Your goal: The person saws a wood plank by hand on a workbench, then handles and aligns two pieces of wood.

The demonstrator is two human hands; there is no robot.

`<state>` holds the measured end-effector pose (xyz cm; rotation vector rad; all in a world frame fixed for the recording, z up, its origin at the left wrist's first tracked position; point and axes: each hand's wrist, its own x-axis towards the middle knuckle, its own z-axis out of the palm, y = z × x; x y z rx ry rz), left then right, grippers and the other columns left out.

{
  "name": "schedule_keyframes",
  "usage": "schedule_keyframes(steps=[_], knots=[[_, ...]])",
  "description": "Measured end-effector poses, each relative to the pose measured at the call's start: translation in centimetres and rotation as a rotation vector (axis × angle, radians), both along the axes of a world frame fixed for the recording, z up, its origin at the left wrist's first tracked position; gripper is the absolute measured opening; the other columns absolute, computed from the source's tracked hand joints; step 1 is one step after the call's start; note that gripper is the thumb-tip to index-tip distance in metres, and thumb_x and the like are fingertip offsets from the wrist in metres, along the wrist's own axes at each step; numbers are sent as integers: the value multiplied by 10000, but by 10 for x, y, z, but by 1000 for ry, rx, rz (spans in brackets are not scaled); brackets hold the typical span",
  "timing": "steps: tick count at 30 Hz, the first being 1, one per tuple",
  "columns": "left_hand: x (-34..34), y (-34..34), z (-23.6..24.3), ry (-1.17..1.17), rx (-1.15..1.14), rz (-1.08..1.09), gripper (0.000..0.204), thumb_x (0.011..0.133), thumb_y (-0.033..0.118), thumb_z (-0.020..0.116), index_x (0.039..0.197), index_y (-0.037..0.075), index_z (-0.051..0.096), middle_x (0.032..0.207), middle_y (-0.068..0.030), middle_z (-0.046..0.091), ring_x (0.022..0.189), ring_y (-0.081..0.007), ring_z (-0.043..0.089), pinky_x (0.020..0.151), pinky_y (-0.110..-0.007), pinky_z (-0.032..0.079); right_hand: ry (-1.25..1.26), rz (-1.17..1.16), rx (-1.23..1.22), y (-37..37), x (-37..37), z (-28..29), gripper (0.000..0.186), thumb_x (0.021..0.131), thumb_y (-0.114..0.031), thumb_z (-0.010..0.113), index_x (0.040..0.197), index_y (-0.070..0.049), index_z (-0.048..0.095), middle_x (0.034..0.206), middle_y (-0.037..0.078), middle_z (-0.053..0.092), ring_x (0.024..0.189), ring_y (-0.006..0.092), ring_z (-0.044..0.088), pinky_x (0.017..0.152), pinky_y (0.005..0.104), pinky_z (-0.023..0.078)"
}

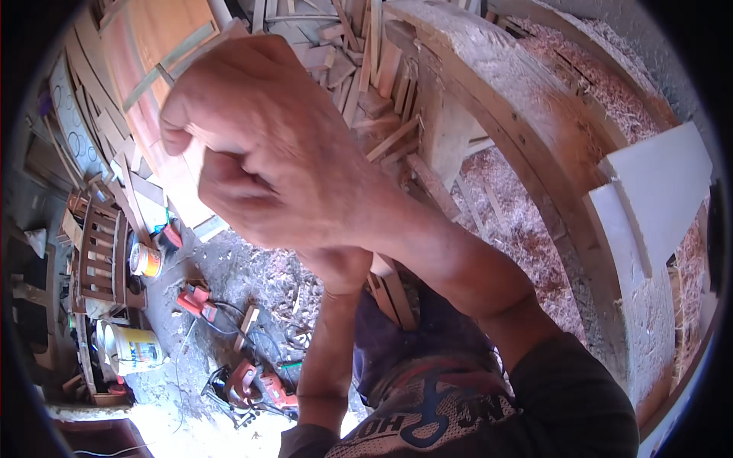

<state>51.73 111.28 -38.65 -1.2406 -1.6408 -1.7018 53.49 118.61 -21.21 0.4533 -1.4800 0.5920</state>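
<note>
My right hand point(267, 145) is raised close to the view, its fingers curled in. Whatever it grips, if anything, is hidden behind the knuckles. Just past the curled fingers is a long wooden panel point(153, 30) with orange-brown and pale bands. A narrow grey-brown strip point(172, 67) crosses the panel near the knuckles. My left hand point(340, 267) shows only its wrist and heel below the right one; the fingers are covered. Under the crossed wrists, a short piece of wood point(393, 298) stands out in front of my lap.
Heaped wood offcuts point(359, 69) lie ahead. On the right stands a large curved wooden structure point(527, 160) with shavings point(511, 221) and a white block point(657, 198). Red power tools point(198, 303) with cords, a yellow-white bucket point(134, 349) and a slatted wooden frame point(99, 256) are at left.
</note>
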Motion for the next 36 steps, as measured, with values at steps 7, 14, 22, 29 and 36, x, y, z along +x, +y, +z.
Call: schedule_keyframes(steps=[7,14,22,29,36], knots=[[8,-15,-1,-349,24,-306,568,935,313,666,1316,-68,485,1303,-190,564,1134,-302,562,974,-408,442,-59,-59,45,0,-5,-1,254,651,103,507,771,-59,660,744,70,631,777,246,617,838,409,473],[-1,-49,-245,-993,-573,203,778,944,467,596,1475,-64,395,1515,-306,405,1418,-422,399,1157,-438,347,-207,87,117,2,2,-1,273,800,147,545,1009,-25,573,1036,90,602,1033,183,588,1032,422,444],[57,-60,-344,-1703,-518,-94,633,831,338,750,1343,36,533,1270,-250,611,1131,-410,625,966,-467,504,-286,149,74,9,8,-7,291,807,144,488,1040,-22,542,1082,118,586,1141,220,544,1135,495,347],[25,-76,-392,-1476,-351,-473,670,843,227,764,1431,63,487,1154,-93,682,1040,-221,668,898,-353,548,-337,153,111,29,18,-2,234,835,58,547,1047,-38,533,1185,193,580,1230,293,530,1067,477,428],[2,-116,-411,-1776,-426,-436,628,750,247,823,1301,44,600,1274,-149,613,1096,-281,635,887,-455,541,-293,172,83,34,30,0,260,800,96,530,1019,-44,543,1144,206,574,1197,331,525,1030,498,450]])
